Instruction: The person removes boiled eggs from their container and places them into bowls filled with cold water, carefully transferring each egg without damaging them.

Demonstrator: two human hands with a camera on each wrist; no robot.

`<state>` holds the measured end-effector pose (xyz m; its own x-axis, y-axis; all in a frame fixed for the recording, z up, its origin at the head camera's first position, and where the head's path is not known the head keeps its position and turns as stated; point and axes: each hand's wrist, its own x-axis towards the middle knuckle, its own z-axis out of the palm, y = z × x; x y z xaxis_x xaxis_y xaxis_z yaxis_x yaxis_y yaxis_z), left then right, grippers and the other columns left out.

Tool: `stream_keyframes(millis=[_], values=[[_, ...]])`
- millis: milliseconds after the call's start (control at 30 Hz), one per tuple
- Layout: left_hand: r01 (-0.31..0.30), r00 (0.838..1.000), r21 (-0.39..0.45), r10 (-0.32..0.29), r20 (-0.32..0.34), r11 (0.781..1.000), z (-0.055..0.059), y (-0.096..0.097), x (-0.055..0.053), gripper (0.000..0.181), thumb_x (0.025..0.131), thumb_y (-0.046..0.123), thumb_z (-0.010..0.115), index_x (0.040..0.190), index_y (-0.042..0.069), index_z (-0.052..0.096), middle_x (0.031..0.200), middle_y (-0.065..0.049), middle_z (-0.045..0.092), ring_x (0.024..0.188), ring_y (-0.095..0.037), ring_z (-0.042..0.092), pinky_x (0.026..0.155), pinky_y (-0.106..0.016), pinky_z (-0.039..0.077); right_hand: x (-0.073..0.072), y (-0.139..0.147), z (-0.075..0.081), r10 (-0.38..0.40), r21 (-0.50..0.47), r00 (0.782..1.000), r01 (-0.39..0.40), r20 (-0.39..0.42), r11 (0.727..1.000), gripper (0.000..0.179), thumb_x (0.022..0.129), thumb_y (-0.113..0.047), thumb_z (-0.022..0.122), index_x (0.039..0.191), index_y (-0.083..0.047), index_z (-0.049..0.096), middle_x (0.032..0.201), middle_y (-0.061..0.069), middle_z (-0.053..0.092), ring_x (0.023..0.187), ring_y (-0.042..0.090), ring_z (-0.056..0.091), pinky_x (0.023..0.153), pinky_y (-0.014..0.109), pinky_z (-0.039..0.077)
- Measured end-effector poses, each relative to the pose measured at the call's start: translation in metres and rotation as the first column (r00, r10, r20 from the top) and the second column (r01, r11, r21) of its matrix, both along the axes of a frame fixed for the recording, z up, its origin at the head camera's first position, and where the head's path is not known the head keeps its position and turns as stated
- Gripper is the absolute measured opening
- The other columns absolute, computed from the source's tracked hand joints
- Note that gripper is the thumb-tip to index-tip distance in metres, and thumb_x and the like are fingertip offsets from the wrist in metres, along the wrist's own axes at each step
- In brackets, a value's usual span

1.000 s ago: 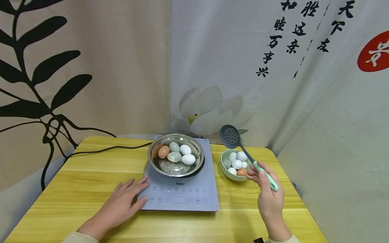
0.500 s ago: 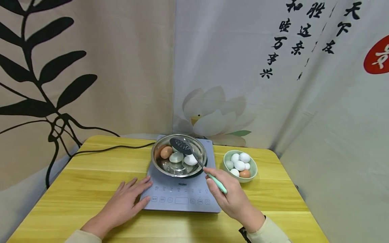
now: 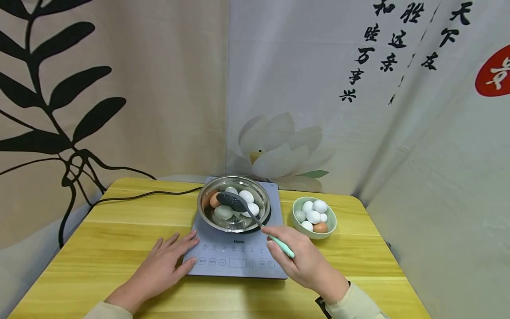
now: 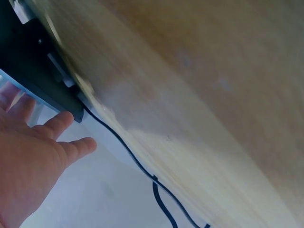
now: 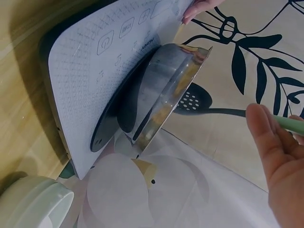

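Observation:
My right hand point(image 3: 304, 259) grips the mint-green handle of a dark slotted spoon point(image 3: 231, 201). The spoon's perforated head is down inside a stainless steel bowl point(image 3: 206, 215), over several eggs point(image 3: 246, 196) in brown, white and pale green. In the right wrist view the spoon head point(image 5: 194, 100) shows partly behind the bowl's rim. That bowl sits on a grey-blue induction cooker point(image 3: 217, 246). With fingers spread, my left hand point(image 3: 165, 261) rests at the cooker's left edge; the left wrist view shows its fingers point(image 4: 59, 124) along the cooker's side.
To the cooker's right stands a light green bowl point(image 3: 314, 236) holding several more eggs point(image 3: 313, 217). A black power cord point(image 3: 151, 193) runs left from the cooker across the wooden table point(image 3: 131, 221). Behind hangs a printed curtain point(image 3: 179, 88).
My right hand has swung the slotted spoon left from above the green bowl into the steel bowl. Its head has since dipped lower and slightly left. The left hand stays put.

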<state>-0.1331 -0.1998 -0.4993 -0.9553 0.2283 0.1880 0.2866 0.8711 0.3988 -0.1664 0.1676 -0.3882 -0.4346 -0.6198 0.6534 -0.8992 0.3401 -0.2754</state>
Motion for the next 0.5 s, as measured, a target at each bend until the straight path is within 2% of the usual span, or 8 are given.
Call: stream_keyframes(millis=[167, 500], values=[[-0.001, 1.0, -0.002, 0.001, 0.0, 1.0, 0.001, 0.0, -0.001, 0.052, 0.105, 0.049, 0.066, 0.151, 0.025, 0.063, 0.166, 0.003, 0.051, 0.147, -0.052, 0.05, 0.117, -0.084, 0.029, 0.005, 0.001, -0.001, 0.04, -0.029, 0.998, -0.039, 0.04, 0.999, 0.037, 0.1, 0.0, 0.065, 0.136, -0.005, 0.069, 0.125, 0.01, 0.078, 0.105, 0.019, 0.076, 0.101, 0.024, 0.06], [-0.001, 1.0, -0.001, 0.001, -0.003, 1.0, 0.0, 0.0, 0.001, 0.052, 0.105, 0.05, 0.065, 0.15, 0.026, 0.064, 0.166, 0.004, 0.052, 0.147, -0.052, 0.05, 0.116, -0.084, 0.03, 0.011, -0.001, -0.002, 0.129, -0.105, 0.99, -0.122, 0.062, 0.987, 0.039, 0.096, 0.008, 0.064, 0.134, 0.002, 0.068, 0.118, 0.014, 0.079, 0.099, 0.019, 0.077, 0.095, 0.023, 0.062]])
